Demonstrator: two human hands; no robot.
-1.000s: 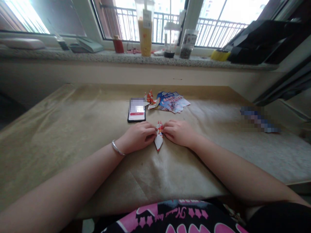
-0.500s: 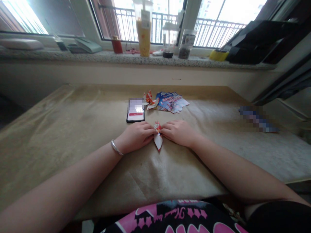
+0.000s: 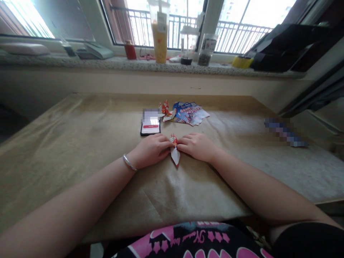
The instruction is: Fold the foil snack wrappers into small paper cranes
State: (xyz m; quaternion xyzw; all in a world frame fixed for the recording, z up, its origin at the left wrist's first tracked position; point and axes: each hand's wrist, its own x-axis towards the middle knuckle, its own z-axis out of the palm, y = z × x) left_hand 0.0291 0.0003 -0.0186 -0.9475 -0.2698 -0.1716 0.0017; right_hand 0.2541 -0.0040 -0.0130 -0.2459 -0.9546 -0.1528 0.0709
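Observation:
A narrow piece of folded paper (image 3: 175, 156), white at its near pointed end and red-orange patterned at the far end, lies on the table between my hands. My left hand (image 3: 152, 149), with a silver bangle at the wrist, pinches its left edge. From the other side my right hand (image 3: 197, 147) grips the right edge, fingers pressed together. Just beyond the left hand lies a phone (image 3: 150, 125) with a lit screen, partly blurred. Behind the paper sit a red-and-white folded paper figure (image 3: 166, 109) and a fan of blue printed leaflets (image 3: 189, 113).
A tan cloth covers the table (image 3: 102, 129). At the far right lies a blurred bluish item (image 3: 285, 132). The stone windowsill (image 3: 102, 63) carries a tall cup of yellow drink (image 3: 160, 43), a red jar (image 3: 130, 51), yellow tape (image 3: 242, 61) and a black bag (image 3: 285, 48).
The paper's near tip has swung slightly to the right. Both hands keep almost the same place and grip.

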